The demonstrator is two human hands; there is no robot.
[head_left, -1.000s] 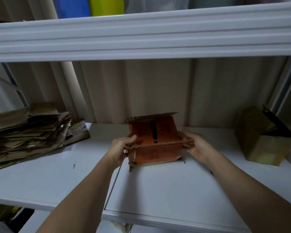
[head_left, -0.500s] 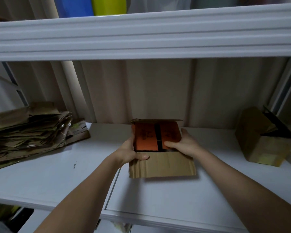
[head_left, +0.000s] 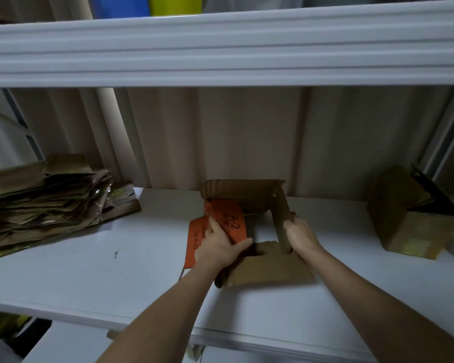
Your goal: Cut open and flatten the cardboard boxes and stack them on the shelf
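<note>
Evidently the cardboard box [head_left: 249, 229] is opened out since half a second ago; where it was then held closed between both hands as a compact block with its orange face upward, its walls are now spread into an open frame lying on the white shelf [head_left: 89, 273], the shelf surface being visible through the middle. The orange-labelled panel [head_left: 220, 226] is swung to the left side and is gripped by the left hand [head_left: 220, 247], thumb across the label and fingers curled beneath; the right wall is pinched near its top edge by the right hand [head_left: 298, 235], fingers closed around the cardboard. A plain brown flap [head_left: 265, 268] lies flat toward the viewer, under and between the two wrists.

The change is judged to mean that the seams are already parted and the step in hand is the flattening — the far wall and right wall are yet standing and must be pressed down before stacking.

The stack of flattened cardboard [head_left: 42, 200] is noted at the left end of the shelf, well apart from the box; a second, unopened brown box [head_left: 404, 216] is noted at the right end — further work remains.
</note>
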